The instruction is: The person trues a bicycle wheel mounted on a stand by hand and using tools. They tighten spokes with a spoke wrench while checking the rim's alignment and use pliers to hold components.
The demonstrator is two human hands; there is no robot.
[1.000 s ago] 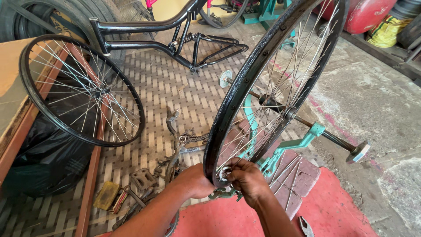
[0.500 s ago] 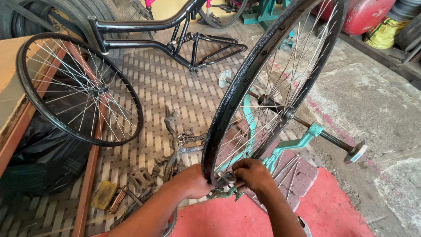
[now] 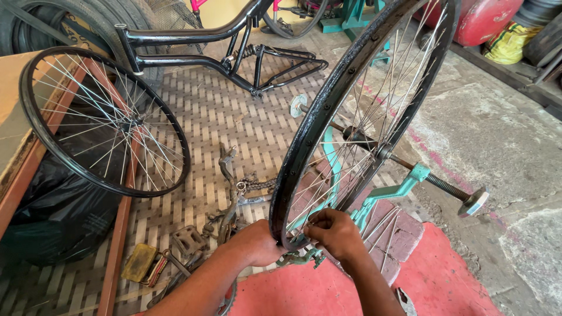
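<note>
- Near the bottom centre of the view, both hands work at the lowest part of a black bicycle rim [image 3: 328, 111], which stands upright in a teal truing stand [image 3: 404, 190] with its axle across the stand's arms.
- Change noted: against the frames half a second and one second back, the right hand [image 3: 336, 234] has closed in on the rim's inner edge, where before it sat slightly lower and apart. The left hand [image 3: 257, 243] has kept its station at the rim's outer side. The rim itself shows no clear shift in position.
- Reading of this: the work appears settled at a single spoke end at the rim's bottom, and I judge it a fine adjustment rather than any repositioning of the wheel.
- Right hand: fingers curled tight and pinched at a spoke [image 3: 319, 217] near the rim. Whether a small tool is gripped there cannot be told.
- Left hand: knuckles up, fingers wrapped about the rim's lower edge, bracing it; forearm enters from the lower left.
- Surroundings: a second spoked wheel [image 3: 102, 120] leans at the left against a wooden desk [image 3: 14, 117]; a black bicycle frame [image 3: 228, 41] lies far on the woven mat [image 3: 234, 117]; a chain, crank and yellow pedal [image 3: 140, 263] lie near left.
</note>
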